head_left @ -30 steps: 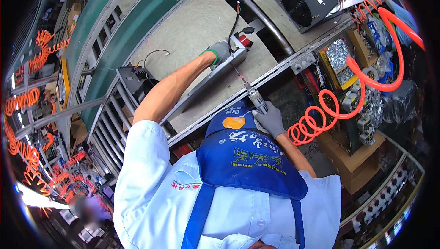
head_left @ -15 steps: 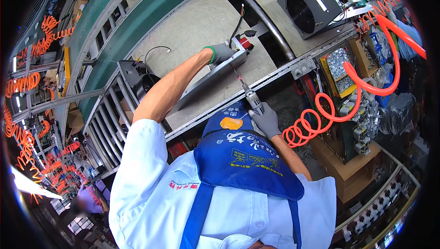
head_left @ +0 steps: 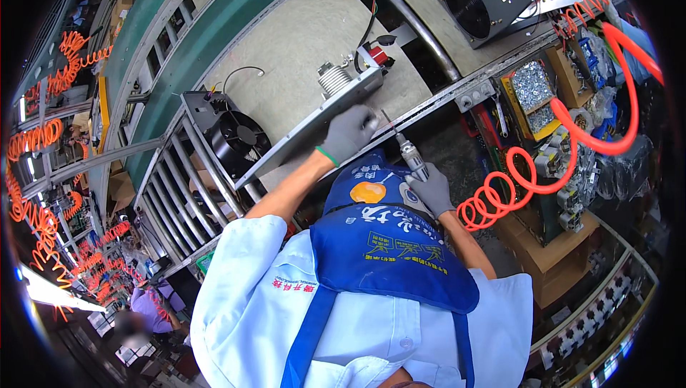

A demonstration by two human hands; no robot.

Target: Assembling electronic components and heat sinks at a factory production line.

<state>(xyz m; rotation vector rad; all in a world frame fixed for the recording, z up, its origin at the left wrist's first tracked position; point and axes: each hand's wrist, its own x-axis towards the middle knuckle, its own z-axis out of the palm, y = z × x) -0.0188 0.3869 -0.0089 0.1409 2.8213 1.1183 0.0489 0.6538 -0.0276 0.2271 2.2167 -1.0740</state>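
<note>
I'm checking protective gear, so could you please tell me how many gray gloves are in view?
2: one on the left hand, near the metal panel, and one on the right hand, holding the power screwdriver. Others may be hidden.

We note a curved green strip [head_left: 200, 52], grey metal bars [head_left: 189, 194], cardboard box [head_left: 547, 261] at right, orange coiled hoses [head_left: 36, 133] far left.

Assembly workshop — power driver [head_left: 411, 153], coiled orange hoses [head_left: 609, 148], metal fasteners [head_left: 530, 86].
</note>
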